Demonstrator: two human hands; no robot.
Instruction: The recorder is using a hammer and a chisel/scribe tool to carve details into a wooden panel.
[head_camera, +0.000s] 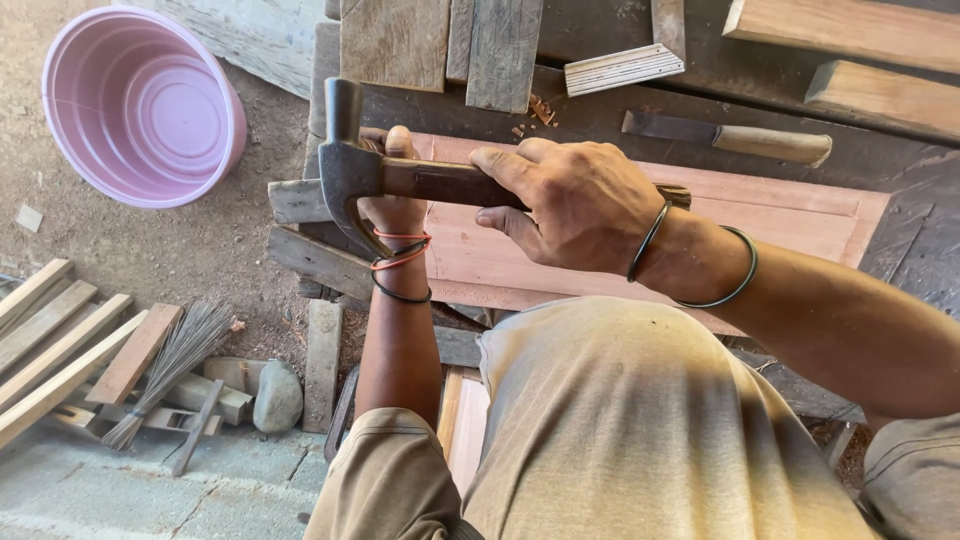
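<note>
My right hand (575, 200), with two metal bangles on the wrist, grips the dark wooden handle of a claw hammer (350, 170). The steel head hangs just above my left hand (397, 208). My left hand is curled in a fist, thumb up, at the left end of a reddish wooden panel (780, 215) lying on the dark workbench (590, 115). Red and black bands circle that wrist. The hammer head hides whatever the fist may hold.
A wooden-handled blade (730, 140) lies on the bench behind the panel, near a small ribbed pale block (620, 68). On the dirt at left sit a pink plastic basin (140, 105), several wooden slats (60, 340), a stick broom (170, 365) and a stone (278, 397).
</note>
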